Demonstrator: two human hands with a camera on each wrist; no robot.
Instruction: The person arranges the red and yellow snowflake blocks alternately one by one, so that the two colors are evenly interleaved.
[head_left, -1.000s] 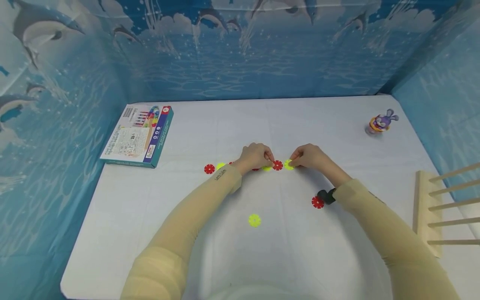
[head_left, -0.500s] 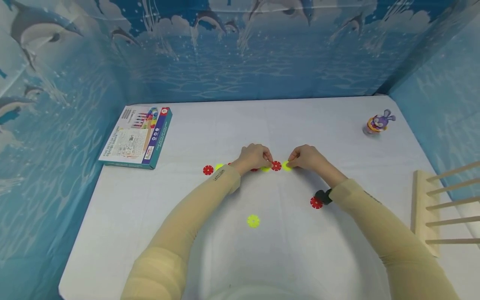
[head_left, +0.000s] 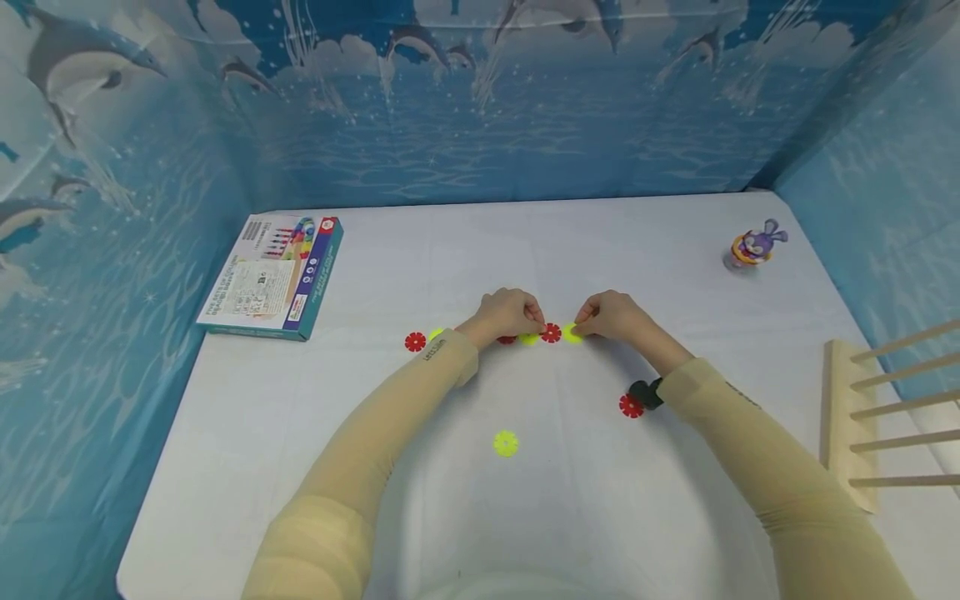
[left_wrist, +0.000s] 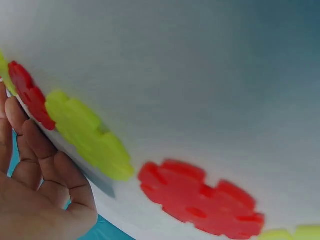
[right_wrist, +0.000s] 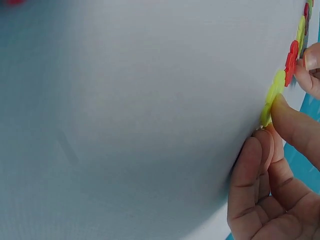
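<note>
Red and yellow notched plastic discs lie in a row on the white table. My left hand point(head_left: 508, 312) pinches a red disc point(head_left: 552, 333) near the row's right end. My right hand point(head_left: 617, 317) pinches the end yellow disc point(head_left: 572, 333) between thumb and fingers, up against that red one. Whether their notches interlock I cannot tell. In the left wrist view, a yellow disc point(left_wrist: 87, 135) and a red disc point(left_wrist: 200, 197) of the row show beside my left hand's loosely curled fingers. My left forearm hides part of the row in the head view.
A loose yellow disc point(head_left: 506, 443) lies nearer me. Another red disc point(head_left: 631, 406) lies beside a black object point(head_left: 645, 393) near my right sleeve. A flat box point(head_left: 270, 275) sits at left, a purple rabbit figure point(head_left: 756, 244) back right, a wooden rack point(head_left: 851, 425) at right.
The yellow disc in my right hand has tilted slightly and sits closer against the red one. My left hand stays in place.
</note>
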